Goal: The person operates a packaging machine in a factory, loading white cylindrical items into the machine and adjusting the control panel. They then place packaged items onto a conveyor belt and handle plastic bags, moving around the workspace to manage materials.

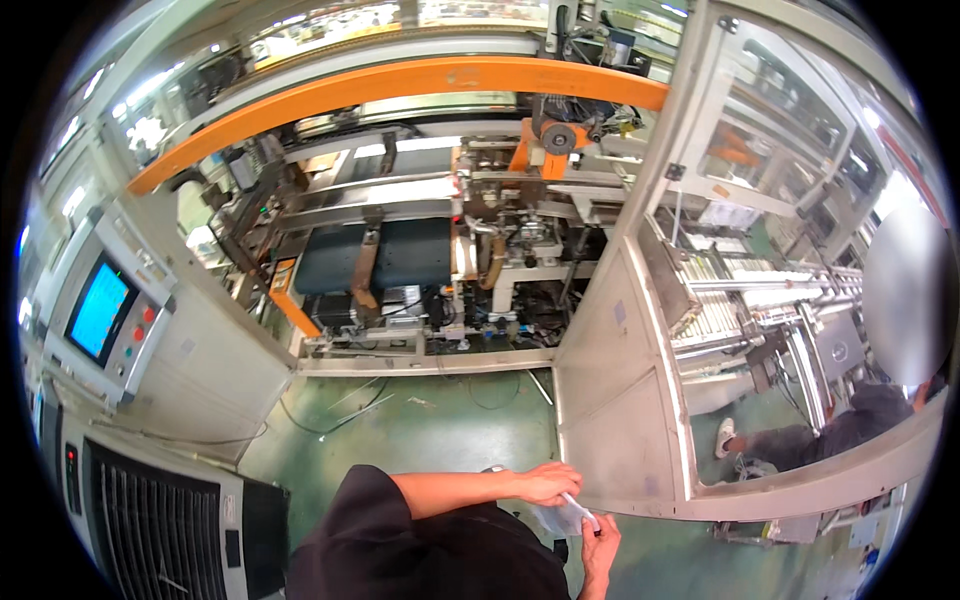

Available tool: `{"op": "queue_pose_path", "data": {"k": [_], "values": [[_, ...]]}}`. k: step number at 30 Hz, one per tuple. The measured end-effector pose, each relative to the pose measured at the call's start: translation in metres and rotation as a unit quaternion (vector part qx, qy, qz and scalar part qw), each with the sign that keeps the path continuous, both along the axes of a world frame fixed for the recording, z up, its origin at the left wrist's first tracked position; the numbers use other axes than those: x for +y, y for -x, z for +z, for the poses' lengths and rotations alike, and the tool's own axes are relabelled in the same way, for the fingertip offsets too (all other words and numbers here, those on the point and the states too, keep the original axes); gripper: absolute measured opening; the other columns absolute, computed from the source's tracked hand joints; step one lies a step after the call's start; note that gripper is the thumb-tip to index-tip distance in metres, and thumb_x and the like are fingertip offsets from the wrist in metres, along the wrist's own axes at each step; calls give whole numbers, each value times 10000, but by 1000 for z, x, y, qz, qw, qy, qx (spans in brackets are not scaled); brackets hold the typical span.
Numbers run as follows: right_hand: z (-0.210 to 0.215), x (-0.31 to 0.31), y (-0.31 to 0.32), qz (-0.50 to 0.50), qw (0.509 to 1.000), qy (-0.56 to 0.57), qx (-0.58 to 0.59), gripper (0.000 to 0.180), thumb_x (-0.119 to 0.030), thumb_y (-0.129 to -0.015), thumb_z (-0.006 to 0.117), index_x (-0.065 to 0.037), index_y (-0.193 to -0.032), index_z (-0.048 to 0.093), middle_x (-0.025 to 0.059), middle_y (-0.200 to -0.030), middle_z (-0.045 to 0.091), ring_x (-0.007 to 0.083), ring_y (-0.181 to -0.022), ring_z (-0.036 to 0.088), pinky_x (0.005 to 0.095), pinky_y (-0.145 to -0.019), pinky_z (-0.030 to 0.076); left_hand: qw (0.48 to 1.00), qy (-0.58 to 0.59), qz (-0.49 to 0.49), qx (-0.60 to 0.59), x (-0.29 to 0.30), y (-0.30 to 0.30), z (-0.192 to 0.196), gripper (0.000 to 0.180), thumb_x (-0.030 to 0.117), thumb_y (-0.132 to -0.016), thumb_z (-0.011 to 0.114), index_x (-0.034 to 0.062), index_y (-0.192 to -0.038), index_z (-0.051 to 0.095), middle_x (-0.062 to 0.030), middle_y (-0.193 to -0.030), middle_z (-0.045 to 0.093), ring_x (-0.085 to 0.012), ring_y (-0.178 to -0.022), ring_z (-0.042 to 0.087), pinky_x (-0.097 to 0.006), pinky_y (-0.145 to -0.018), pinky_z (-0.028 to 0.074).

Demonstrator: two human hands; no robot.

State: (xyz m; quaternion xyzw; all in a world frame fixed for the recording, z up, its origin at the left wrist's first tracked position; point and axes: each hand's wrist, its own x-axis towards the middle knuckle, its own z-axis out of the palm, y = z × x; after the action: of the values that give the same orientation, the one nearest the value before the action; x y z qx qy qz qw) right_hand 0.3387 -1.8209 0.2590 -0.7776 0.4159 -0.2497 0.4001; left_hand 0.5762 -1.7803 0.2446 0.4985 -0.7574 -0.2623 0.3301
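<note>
Floor (470, 430), painted green, spreads left of the beige guard panel (610, 410), bounded by the machine's lower sill (430, 364) running leftward from that panel and, well apart to its left, by one vented cabinet (150, 520). Several thin rods (362, 414) lie on this floor, near the sill. Both hands are on the wearer's side of the guard panel's foot, with the left hand (545, 484) nearer it than the right hand (601, 548). Fingers of each are drawn together: the left clamps the upper end of one white strip (580, 512), the right pinches its lower end, so it slants between them just below the panel's bottom edge. What the strip is made of, I cannot tell. Left of the panel and above are one orange beam (450, 72), one lit touchscreen (101, 305) and two red buttons (149, 314); one other person (800, 445) shows to its right.
</note>
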Motion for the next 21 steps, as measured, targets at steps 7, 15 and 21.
{"op": "queue_pose_path", "data": {"k": [7, 15, 21], "values": [[-19, 39, -31, 158, 986, -46, -10, 153, -127, -816, 665, -4, -904, 677, 119, -729, 531, 233, -616, 546, 332, -578, 446, 966, -230, 101, 55, 98, -6, -21, 221, 189, -763, 660, 41, -912, 591, -127, -1011, 586, -318, -969, 577, -421, -817, 456], [-10, 70, -83, 262, 965, -30, 8, 145, -145, -804, 677, -26, -886, 692, 128, -720, 536, 256, -621, 560, 343, -580, 453, 905, -361, 168, 150, 179, -22, -8, 409, 231, -852, 607, -13, -1179, 580, -163, -1241, 553, -312, -1148, 535, -380, -961, 422], [-18, 100, -110, 267, 964, -14, 10, 150, -134, -786, 689, -13, -875, 695, 113, -702, 536, 236, -627, 553, 334, -574, 439, 905, -331, 171, 203, 212, -43, -35, 400, 245, -840, 605, -31, -1129, 602, -179, -1097, 613, -297, -1006, 589, -388, -859, 456]]}}
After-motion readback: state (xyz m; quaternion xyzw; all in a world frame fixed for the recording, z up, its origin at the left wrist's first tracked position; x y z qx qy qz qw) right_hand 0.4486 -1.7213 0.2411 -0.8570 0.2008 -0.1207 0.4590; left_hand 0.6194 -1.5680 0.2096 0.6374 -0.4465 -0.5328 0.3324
